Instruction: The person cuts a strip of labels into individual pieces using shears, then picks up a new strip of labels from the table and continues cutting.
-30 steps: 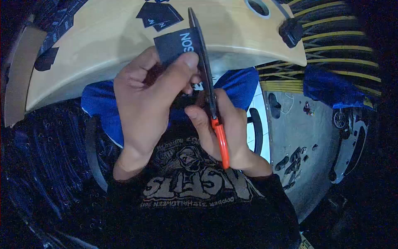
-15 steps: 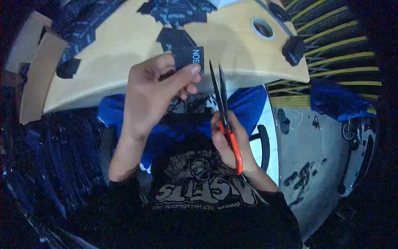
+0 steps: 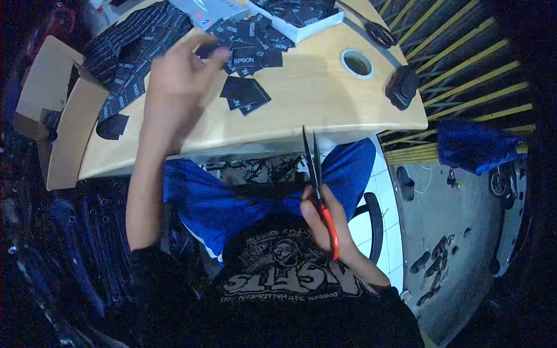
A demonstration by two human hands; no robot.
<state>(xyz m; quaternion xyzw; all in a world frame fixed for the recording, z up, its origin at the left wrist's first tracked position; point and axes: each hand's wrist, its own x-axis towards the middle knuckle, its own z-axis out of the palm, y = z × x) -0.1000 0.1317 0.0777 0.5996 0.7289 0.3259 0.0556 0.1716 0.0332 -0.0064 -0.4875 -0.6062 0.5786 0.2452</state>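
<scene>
My left hand (image 3: pixel 181 78) is over the far left of the table, smeared by motion, its thumb and fingers apart. It is at the edge of a pile of black labels (image 3: pixel 243 60) printed EPSON; no label shows in its grasp. Nearer to me, a few black labels (image 3: pixel 245 94) overlap on the bare wood. My right hand (image 3: pixel 326 217) is wrapped round the red handles of a pair of scissors (image 3: pixel 316 174) near my lap. Their dark blades point away from me, slightly apart, with nothing between them.
The wooden table (image 3: pixel 313 104) has a rounded front edge. Strips of uncut labels (image 3: pixel 139 58) lie at the left beside a cardboard box (image 3: pixel 75 127). A tape roll (image 3: pixel 356 64) and a black object (image 3: pixel 401 87) are at the right, by a yellow-slatted gate (image 3: pixel 458 64).
My left hand has moved away from me and left, from a held label to the pile, its fingers now apart. The scissors stay in my right hand. The view has shifted.
</scene>
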